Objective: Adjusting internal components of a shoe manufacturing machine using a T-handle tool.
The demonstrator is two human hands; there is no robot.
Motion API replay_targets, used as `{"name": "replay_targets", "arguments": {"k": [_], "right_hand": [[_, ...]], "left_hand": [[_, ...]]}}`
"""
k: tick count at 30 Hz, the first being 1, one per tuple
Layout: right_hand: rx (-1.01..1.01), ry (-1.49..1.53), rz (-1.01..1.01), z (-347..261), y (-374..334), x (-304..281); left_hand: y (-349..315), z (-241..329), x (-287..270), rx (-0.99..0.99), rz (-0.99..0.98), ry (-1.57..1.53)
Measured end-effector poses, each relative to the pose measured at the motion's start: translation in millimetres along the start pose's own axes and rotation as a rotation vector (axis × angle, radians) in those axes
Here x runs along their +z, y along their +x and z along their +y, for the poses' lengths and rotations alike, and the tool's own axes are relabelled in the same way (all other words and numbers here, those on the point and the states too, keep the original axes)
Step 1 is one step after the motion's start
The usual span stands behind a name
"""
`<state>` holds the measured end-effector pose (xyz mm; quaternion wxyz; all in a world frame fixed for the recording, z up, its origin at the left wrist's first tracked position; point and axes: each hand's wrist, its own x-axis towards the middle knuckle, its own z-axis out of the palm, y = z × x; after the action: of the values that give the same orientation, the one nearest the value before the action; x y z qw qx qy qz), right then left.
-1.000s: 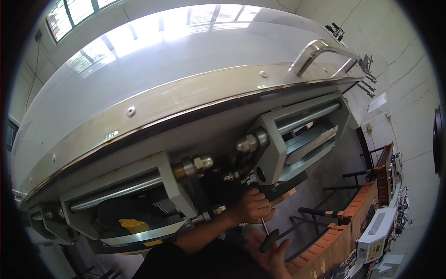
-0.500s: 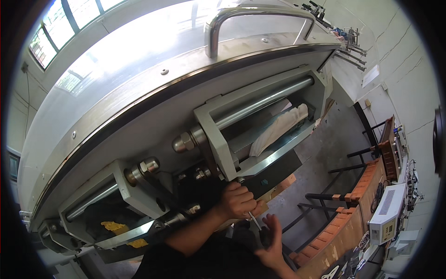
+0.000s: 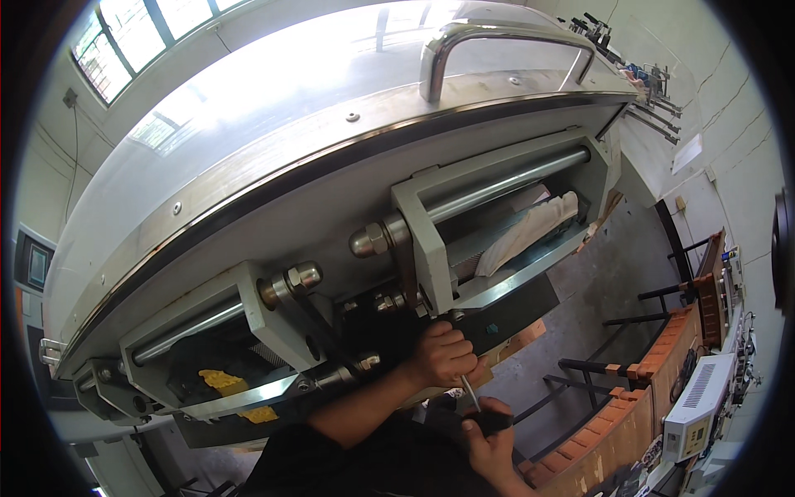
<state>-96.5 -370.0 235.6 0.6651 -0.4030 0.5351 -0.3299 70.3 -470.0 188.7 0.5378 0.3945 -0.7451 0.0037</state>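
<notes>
My left hand is closed in a fist just below the lower edge of a grey metal machine frame, beside a small bolt. A thin metal-shafted tool sticks out of the fist, slanting down to a dark end. Around that dark end my right hand is closed, thumb on the near side. The tool's far tip is hidden inside or behind the left fist, so its exact kind does not show. Inside the frame above lie a steel roller and a crumpled whitish cloth.
A curved clear cover with a chrome handle arches overhead. Domed nuts jut out near the frame. A second roller frame with yellow scraps is at left. Wooden benches and a white instrument box stand at right.
My right hand, open beside the tool's dark end before, has closed around it. The left fist keeps its grip. The whole view has shifted, so the machine appears farther right.
</notes>
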Motion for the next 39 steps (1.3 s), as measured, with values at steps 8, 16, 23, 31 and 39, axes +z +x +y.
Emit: {"name": "replay_targets", "arguments": {"k": [8, 16, 23, 31, 39], "right_hand": [[-0.549, -0.725, 0.054, 5.3, 9.3, -4.7], [-0.330, -0.283, 0.109, 19.8, -3.7, -9.3], [-0.210, -0.160, 0.184, 25.6, 2.2, -3.2], [-0.186, 0.056, 0.139, 38.6, 2.5, -3.3], [0.709, 0.958, -0.533, 23.0, 7.4, -20.5]], "left_hand": [[-3.4, -1.6, -0.5, 0.005, -0.003, 0.002], [-5.9, 10.6, -18.3, -0.119, -0.249, -0.065], [-43.7, 55.2, -3.4, -1.015, 0.531, -0.985], [-16.8, 50.9, 3.6, -1.352, 0.657, -1.823], [-15.3, 51.2, 4.0, -1.380, 0.680, -1.749]]}}
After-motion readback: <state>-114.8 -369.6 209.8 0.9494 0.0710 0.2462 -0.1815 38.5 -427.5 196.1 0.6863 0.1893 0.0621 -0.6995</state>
